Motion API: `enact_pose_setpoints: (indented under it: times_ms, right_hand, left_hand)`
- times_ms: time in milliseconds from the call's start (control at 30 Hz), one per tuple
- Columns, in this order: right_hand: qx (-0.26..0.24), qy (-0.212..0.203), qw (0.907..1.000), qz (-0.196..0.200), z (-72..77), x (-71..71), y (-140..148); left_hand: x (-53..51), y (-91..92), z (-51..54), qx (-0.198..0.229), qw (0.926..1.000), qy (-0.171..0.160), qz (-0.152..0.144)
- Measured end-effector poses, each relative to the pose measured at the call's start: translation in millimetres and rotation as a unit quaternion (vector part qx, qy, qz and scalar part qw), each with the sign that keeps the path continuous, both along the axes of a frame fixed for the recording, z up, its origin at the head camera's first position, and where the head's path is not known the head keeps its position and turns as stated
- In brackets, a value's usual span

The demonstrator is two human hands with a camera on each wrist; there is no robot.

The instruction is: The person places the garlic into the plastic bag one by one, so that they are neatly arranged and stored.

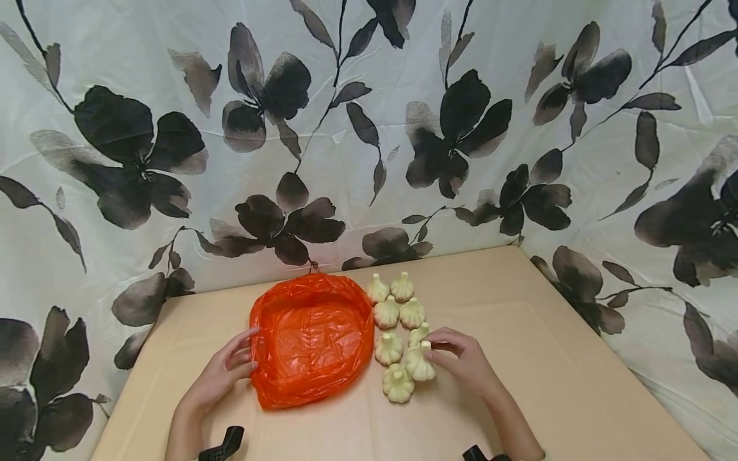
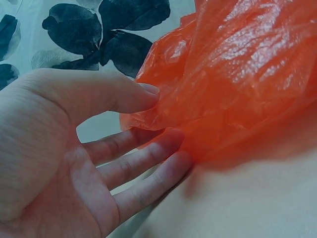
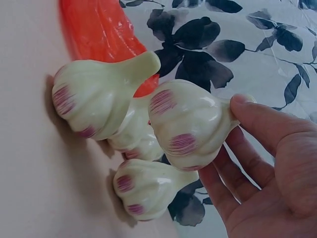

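Observation:
An orange-red plastic bag (image 1: 311,339), its rim rolled into a round open shape, sits on the table. My left hand (image 1: 221,374) rests against the bag's left side, fingers spread and nearly straight; in the left wrist view the thumb and fingertips touch the plastic (image 2: 223,89), one fingertip partly behind it. Right of the bag stand several pale garlic bulbs (image 1: 389,349) with purple streaks, stems upward. My right hand (image 1: 464,362) pinches one garlic bulb (image 3: 190,126) by its stem between thumb and fingers. Beside it in the right wrist view is another garlic bulb (image 3: 96,94).
The tan table (image 1: 553,371) reaches past both hands. Behind it and along the right side hangs a white cloth with dark flowers (image 1: 357,153). A black strap piece (image 1: 225,445) shows at the left wrist, and another (image 1: 478,454) at the right.

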State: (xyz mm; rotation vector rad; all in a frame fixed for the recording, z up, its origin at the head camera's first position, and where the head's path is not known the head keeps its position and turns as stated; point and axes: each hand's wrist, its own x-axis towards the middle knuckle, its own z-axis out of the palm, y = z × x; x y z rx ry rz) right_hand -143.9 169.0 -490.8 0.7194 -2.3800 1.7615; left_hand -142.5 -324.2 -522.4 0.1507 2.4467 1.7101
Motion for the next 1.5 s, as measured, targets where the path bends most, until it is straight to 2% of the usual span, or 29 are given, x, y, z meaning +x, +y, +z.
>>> enact_pose_setpoints:
  times_ms: [433, 633, 800, 1100, 1433, 1500]
  right_hand:
    - [-0.007, 0.018, 0.9998, 0.004, 18.5, -10.1, -7.4]
    - [-0.009, 0.022, 0.9997, 0.011, 21.1, -14.1, -10.9]
    - [-0.013, 0.016, 0.9997, 0.010, 23.1, -16.1, -15.3]
    - [-0.026, 0.022, 0.9992, 0.021, 22.6, -18.2, -21.5]
    - [-0.007, 0.005, 0.9999, 0.011, 19.4, -16.7, -22.3]
    - [0.000, 0.009, 0.9999, 0.010, 27.1, -12.0, -24.4]
  left_hand:
    - [0.1, 1.4, 5.2, -0.010, 0.9999, 0.008, -0.006]
    - [-2.2, 2.2, 5.9, 0.000, 0.9999, 0.007, -0.010]
    - [-3.0, 3.0, 7.4, -0.011, 0.9999, 0.006, -0.003]
    - [3.5, 3.4, 5.3, -0.008, 1.0000, -0.003, 0.005]
    - [11.2, 6.8, 2.6, -0.020, 0.9996, 0.017, 0.003]
    - [12.8, 7.7, 2.5, -0.019, 0.9997, 0.016, 0.004]
